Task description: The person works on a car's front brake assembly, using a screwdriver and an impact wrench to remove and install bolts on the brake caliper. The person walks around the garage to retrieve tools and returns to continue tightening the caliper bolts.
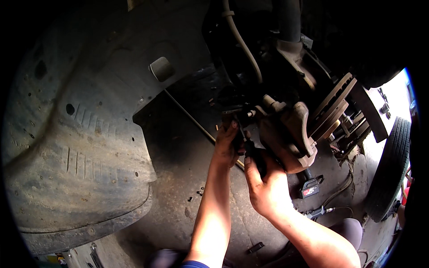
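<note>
Both arms reach up into a wheel well, beside a brake caliper (286, 152) with brown, rusty surfaces. My right hand (270, 187) is closed around the black handle of a tool with a thin metal shaft (241, 129), which looks like a screwdriver. Its shaft runs up toward my left hand (226, 140). The fingers of that left hand are curled in shadow around something dark, too dim to name. Just right of the fingertips, a small bolt-like end (251, 113) sticks out of the caliper assembly.
A dirty wheel-arch liner (85, 147) fills the left side. The brake disc (333, 107) stands to the right, and a tire (391, 169) leans beyond it. On the floor are a cordless tool's battery (309, 190), an air tool (317, 212), a hose, small nuts (191, 199) and a black cylindrical piece (256, 247).
</note>
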### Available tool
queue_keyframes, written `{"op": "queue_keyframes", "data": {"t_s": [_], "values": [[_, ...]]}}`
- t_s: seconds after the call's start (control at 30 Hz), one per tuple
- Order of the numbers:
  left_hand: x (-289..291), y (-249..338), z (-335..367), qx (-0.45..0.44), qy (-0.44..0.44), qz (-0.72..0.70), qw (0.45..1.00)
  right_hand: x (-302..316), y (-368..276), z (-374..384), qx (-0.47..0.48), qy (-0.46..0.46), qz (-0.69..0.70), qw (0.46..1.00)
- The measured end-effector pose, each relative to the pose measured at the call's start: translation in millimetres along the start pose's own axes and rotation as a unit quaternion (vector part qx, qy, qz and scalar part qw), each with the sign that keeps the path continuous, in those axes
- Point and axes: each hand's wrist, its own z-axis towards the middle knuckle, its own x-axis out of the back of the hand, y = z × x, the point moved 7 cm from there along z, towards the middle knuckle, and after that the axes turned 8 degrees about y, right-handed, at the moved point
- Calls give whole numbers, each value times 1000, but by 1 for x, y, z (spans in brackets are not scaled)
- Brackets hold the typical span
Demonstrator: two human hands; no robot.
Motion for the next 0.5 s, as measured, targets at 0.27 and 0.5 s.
{"op": "queue_keyframes", "data": {"t_s": [0.27, 0.5], "values": [[12, -2, 13, 27, -128, 15, 991, -6, 11, 2, -62, -26, 9, 998], [13, 0, 13, 7, -91, 74, 993, -11, 28, 1, -75, -48, 39, 995]]}}
